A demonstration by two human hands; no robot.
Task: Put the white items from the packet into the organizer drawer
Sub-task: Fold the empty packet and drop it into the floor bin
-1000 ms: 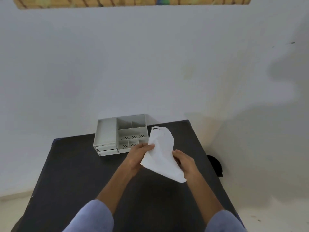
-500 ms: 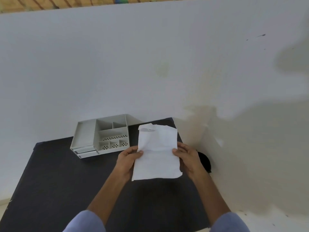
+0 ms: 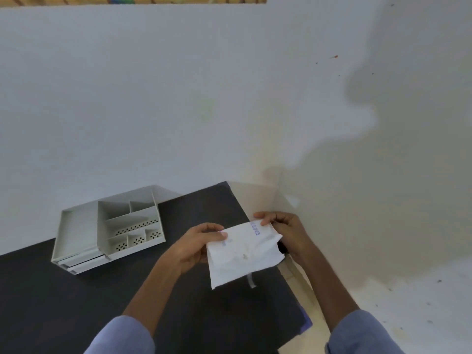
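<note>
A white paper packet (image 3: 242, 254) with small blue print near its top edge is held above the dark bench (image 3: 76, 302), right of frame centre. The left hand (image 3: 196, 245) has its grip clamped on the packet's upper left edge; the right hand (image 3: 283, 229) pinches the upper right corner. A thin white strip hangs from its lower edge. The white organizer (image 3: 107, 231) sits on the bench at centre left, well apart from the packet, with its drawers (image 3: 81, 261) shut at the front
</note>
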